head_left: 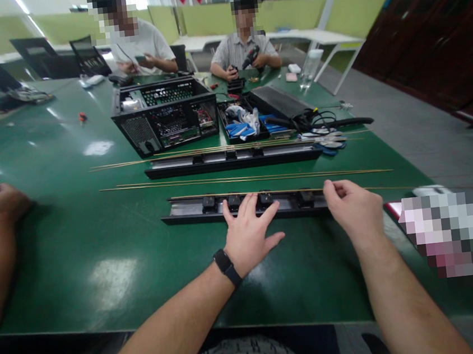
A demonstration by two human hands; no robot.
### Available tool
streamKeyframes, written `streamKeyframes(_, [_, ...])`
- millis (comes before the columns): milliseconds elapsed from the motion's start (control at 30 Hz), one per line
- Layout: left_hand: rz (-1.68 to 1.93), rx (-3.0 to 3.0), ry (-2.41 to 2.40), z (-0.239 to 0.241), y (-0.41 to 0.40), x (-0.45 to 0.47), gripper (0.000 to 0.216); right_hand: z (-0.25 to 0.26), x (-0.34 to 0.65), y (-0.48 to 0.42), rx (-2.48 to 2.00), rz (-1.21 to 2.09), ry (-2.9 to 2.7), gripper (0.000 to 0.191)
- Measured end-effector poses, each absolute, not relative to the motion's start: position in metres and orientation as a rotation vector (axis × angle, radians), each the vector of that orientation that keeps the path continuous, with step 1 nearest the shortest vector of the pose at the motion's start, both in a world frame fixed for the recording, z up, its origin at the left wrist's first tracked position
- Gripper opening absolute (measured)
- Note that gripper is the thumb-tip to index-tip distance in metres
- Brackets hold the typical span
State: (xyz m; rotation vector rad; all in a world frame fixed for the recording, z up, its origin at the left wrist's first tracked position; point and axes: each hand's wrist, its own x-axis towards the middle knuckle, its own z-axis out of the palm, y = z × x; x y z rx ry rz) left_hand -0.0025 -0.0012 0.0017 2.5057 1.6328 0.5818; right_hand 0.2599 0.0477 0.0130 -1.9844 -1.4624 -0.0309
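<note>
I hold my left hand (249,235) over the near rail (207,218), fingers spread apart; at the rail's right end, my right hand (356,206) pinches a rod (292,191).

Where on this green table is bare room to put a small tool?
Free: between the other person's fist and the near rail; also between the left forearm and right forearm. Crowded: beyond that rail, with rods, second rail, computer case and gloves.
</note>
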Motion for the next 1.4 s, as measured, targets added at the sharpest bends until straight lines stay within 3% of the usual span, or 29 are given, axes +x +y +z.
streamKeyframes(1400, [0.592, 2.512, 1.647, 0.0008, -0.0013, -0.0021, 0.065, 0.0132, 0.2524, 0.0455, -1.898, 0.008, -1.536, 0.042])
